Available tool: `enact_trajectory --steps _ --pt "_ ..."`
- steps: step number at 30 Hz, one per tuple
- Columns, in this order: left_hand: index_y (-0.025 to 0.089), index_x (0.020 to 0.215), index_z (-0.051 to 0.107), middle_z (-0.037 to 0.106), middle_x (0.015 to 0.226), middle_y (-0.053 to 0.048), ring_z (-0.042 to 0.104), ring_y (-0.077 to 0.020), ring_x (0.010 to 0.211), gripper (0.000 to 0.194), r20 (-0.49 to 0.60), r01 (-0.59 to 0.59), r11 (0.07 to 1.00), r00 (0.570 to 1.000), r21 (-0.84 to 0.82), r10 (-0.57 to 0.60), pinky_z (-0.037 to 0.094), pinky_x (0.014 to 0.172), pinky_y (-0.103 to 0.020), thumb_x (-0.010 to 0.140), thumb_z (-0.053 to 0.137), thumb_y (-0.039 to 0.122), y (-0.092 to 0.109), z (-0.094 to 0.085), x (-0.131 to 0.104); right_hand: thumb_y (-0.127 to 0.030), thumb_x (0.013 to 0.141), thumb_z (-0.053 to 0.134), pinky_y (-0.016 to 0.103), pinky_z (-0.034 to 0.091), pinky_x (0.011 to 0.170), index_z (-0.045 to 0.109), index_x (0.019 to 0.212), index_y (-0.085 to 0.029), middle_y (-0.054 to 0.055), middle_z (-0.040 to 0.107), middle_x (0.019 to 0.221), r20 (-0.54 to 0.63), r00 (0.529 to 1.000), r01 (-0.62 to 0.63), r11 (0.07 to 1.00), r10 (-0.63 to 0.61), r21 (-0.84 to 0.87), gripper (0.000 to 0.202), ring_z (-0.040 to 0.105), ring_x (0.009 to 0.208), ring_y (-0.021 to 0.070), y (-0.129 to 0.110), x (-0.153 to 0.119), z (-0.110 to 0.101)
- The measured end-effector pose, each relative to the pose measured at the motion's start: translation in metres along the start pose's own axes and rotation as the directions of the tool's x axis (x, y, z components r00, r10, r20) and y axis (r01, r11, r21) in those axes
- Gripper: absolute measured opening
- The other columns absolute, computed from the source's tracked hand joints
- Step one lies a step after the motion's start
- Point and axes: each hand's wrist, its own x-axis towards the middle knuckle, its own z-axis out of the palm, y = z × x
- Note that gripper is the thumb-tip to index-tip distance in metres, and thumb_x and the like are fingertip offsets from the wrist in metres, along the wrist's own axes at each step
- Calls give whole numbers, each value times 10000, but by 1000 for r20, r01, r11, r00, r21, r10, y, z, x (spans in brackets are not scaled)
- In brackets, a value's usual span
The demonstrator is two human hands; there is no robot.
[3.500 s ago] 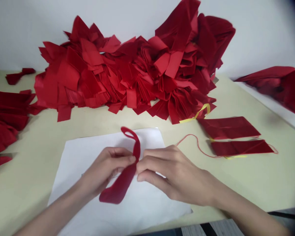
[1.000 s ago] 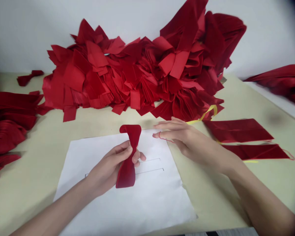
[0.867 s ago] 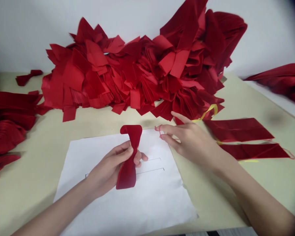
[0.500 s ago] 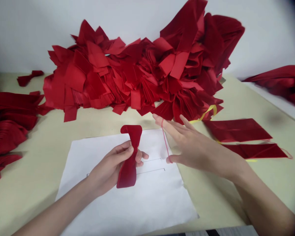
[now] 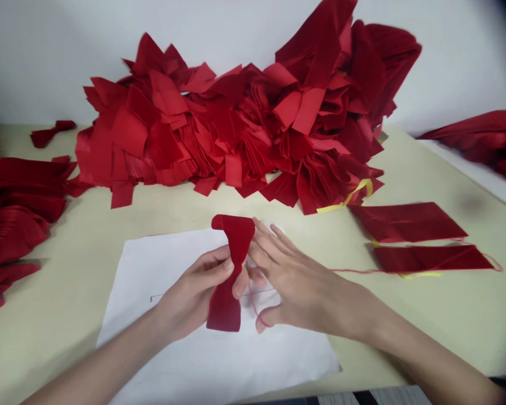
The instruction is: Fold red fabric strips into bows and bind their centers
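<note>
Although well apart moments ago, the right hand [image 5: 293, 278] now spreads beside the velvety bow [image 5: 225, 309], carrying fine red thread [image 5: 358, 271] near its waist [image 5: 238, 266], presumably as part of a binding turn. The left hand [image 5: 196, 289] pinches this double-flared bow; beyond both hands lies a ragged red heap [image 5: 219, 126].

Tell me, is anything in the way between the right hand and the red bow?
Just small things: fingertips of the left hand, sticking out beside the red velvet bow, and the red thread running to the thumb of the right hand. Nothing else visible is between.
</note>
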Motion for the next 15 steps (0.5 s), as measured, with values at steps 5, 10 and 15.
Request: enact_trajectory --steps 5,10,15 --pt "149 806 613 465 590 3 494 -139 698 220 -20 -22 999 1000 -34 22 375 855 -316 908 418 158 1 2 0 -378 591 771 509 305 1071 398 1338 -241 102 298 1460 61 997 -53 961 38 271 846 201 1373 311 6 0 -12" --pt "151 678 563 469 606 -3 532 -155 755 270 -160 -16 1000 987 3 16 329 942 -343 905 417 150 3 0 -1 -329 708 696 421 328 1078 562 1164 -278 40 445 1361 -37 978 -168 876 206 452 478 385 1289 232 48 -9 -38" --pt "160 685 575 517 654 -9 561 -179 878 264 -230 16 996 973 88 5 344 917 -326 912 446 197 4 -3 0 -158 760 581 438 421 981 580 1080 -251 59 513 1211 -571 690 -240 885 445 399 333 492 1161 227 74 -12 -38"
